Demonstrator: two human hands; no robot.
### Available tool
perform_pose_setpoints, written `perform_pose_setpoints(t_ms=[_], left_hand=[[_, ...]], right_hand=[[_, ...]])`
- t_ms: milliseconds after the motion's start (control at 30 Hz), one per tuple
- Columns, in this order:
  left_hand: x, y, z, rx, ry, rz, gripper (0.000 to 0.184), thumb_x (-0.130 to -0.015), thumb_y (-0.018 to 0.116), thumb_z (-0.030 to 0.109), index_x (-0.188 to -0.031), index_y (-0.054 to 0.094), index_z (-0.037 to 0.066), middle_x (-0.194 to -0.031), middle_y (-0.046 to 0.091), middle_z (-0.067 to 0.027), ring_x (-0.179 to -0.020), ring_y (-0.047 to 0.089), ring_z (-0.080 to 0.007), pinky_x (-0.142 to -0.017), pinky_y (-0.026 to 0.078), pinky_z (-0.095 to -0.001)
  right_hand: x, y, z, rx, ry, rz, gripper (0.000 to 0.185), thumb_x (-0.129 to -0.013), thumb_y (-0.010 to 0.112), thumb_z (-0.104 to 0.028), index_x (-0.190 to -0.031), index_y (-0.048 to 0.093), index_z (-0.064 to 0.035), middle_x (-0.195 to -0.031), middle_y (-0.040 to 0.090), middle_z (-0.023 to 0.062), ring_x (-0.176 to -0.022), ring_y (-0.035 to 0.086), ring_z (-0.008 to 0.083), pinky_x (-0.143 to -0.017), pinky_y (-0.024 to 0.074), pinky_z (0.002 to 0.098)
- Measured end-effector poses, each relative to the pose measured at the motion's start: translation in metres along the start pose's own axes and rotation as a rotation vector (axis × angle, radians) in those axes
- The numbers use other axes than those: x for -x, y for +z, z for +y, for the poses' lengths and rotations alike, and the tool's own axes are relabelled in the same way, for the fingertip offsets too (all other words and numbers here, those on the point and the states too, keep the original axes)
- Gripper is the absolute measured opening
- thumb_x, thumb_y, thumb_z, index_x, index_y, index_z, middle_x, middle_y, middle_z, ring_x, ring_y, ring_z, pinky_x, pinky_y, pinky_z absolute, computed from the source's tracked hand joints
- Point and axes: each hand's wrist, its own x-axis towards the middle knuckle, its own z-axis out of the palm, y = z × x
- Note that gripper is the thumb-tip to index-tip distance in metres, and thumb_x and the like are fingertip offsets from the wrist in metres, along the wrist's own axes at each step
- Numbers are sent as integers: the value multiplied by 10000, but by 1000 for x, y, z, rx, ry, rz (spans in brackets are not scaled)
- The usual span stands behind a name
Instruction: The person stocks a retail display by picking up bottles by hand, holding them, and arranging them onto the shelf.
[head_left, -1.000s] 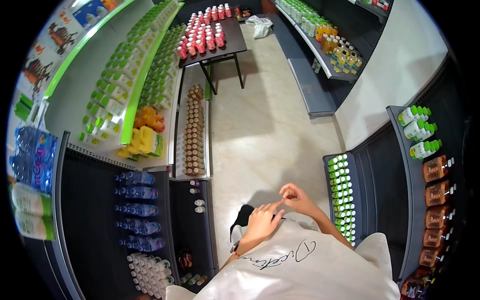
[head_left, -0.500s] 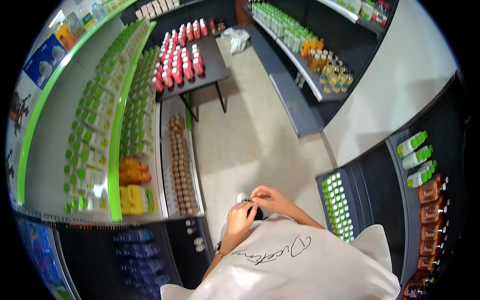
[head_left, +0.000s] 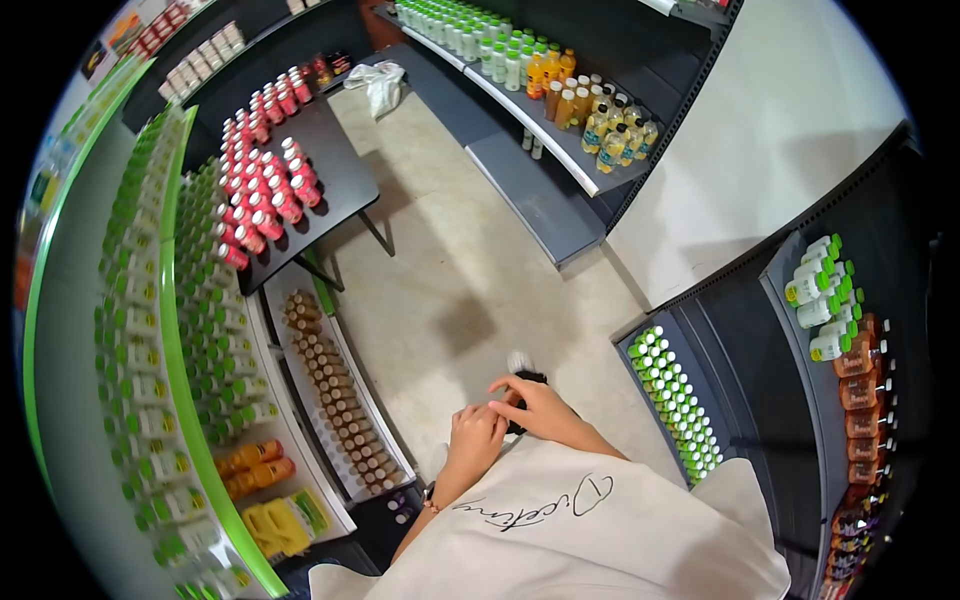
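In front of the white top's lettered front, my left hand (head_left: 478, 434) and my right hand (head_left: 532, 404) meet at the fingertips. A dark band and a bracelet (head_left: 431, 502) circle the left wrist. The left fingers are loosely bent, with no object visible in them. My right hand curves over toward the left one, its thumb and index finger apart and nothing seen between them. Behind the hands a shoe (head_left: 519, 362) and dark clothing show at floor level.
A dark table (head_left: 338, 170) carries rows of red bottles (head_left: 268, 195). Green-capped bottles (head_left: 140, 320) fill the left shelves, above brown-capped bottles (head_left: 335, 395). A shelf (head_left: 560, 150) of drinks stands ahead right, a low rack of green-and-white bottles (head_left: 672, 395) at right. A white bag (head_left: 382, 88) lies far back.
My view has swung to the right and moved forward, so the table and left shelves sit further left. My hands stay together before my body, with the right hand's fingers slightly shifted.
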Motion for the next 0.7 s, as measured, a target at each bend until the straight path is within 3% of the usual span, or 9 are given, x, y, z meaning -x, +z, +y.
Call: perform_pose_setpoints(t_ms=[267,400,533,700], left_hand=[[-169,-26,-10,-54,47,-65,219,-894,569,154,-971,666,-28,-911,674,-183,-1005,590,-347,-886,407,-466],[-260,-44,-8,17,-77,35,201,-873,600,153,-919,683,-24,-923,671,-211,-949,601,-386,-806,469,-474],[-340,-43,-13,35,6,234,203,-844,650,177,-889,692,-16,-884,681,-173,-884,614,-372,-776,490,-458],[-404,-53,-1,-35,-67,165,187,-825,673,170,-856,697,-13,-828,681,-145,-847,620,-352,-763,492,-441]], right_hand=[[-129,-92,10,42,-32,40,301,-921,647,-264,-1140,587,-68,-840,679,88,-775,646,196,-720,495,319],[-201,-144,1,61,-68,22,310,-931,634,-291,-1165,591,-92,-860,674,90,-784,637,217,-725,490,325],[-263,-199,2,139,-86,21,328,-936,627,-288,-1189,580,-84,-895,667,106,-833,638,237,-761,490,327],[-313,-246,-2,80,-45,-1,351,-929,637,-252,-1222,565,-73,-903,667,108,-861,646,226,-786,493,326]])
